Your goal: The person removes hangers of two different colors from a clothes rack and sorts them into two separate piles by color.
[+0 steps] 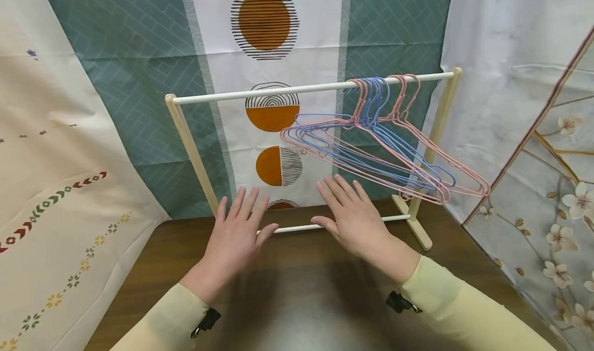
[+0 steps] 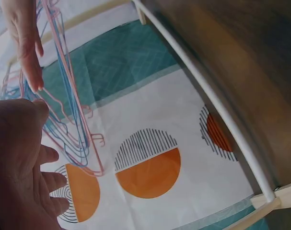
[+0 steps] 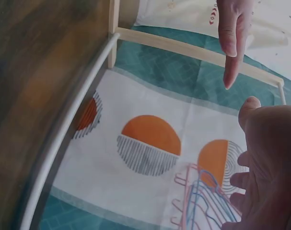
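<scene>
Hangers (image 1: 371, 119), pink and blue, several: we find them hooked over the top rail (image 1: 306, 88) of the rack (image 1: 192, 152), bunched toward its right end near the right post (image 1: 443, 114). The rack stands along the back edge of the table (image 1: 297, 310).

Handling, as we judge it: light, springy yet stiff, smooth enough to slip, hardly fragile, apt to tangle with neighbours. Hold: we favour a pinch at the neck, just under the hook.

Left hand (image 1: 235, 240): we see straight fingers, thumb apart, nothing held. Right hand (image 1: 355, 219): likewise extended, thumb apart, empty; nearer the hangers, seemingly not touching them.
</scene>
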Demonstrator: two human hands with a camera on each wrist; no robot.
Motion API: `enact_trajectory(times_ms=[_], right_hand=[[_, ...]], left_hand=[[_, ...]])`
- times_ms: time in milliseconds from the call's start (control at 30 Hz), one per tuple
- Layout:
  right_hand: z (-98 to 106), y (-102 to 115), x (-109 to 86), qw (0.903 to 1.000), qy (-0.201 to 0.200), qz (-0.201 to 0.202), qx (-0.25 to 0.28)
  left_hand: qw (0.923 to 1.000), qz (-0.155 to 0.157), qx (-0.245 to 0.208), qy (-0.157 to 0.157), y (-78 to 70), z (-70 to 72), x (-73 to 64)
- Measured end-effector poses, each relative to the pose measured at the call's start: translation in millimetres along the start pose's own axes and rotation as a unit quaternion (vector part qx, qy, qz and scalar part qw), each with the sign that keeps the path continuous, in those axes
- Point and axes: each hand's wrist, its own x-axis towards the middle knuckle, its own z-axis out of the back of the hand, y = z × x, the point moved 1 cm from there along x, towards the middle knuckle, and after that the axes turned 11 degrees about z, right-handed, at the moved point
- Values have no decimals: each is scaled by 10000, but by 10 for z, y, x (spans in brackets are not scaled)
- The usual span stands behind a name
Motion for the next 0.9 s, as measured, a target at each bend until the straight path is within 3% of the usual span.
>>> enact_trajectory(times_ms=[200, 600, 900], right_hand=[[119, -73, 95, 10000, -45, -8, -67], [459, -233, 341, 9989, -306, 75, -338], [765, -411, 605, 9970, -445, 13, -630]], left_hand=[[10000, -10, -9, -30, 2, 123, 108], [9992, 37, 211, -329, 49, 531, 472], [9962, -11, 215, -846, 170, 847, 722]])
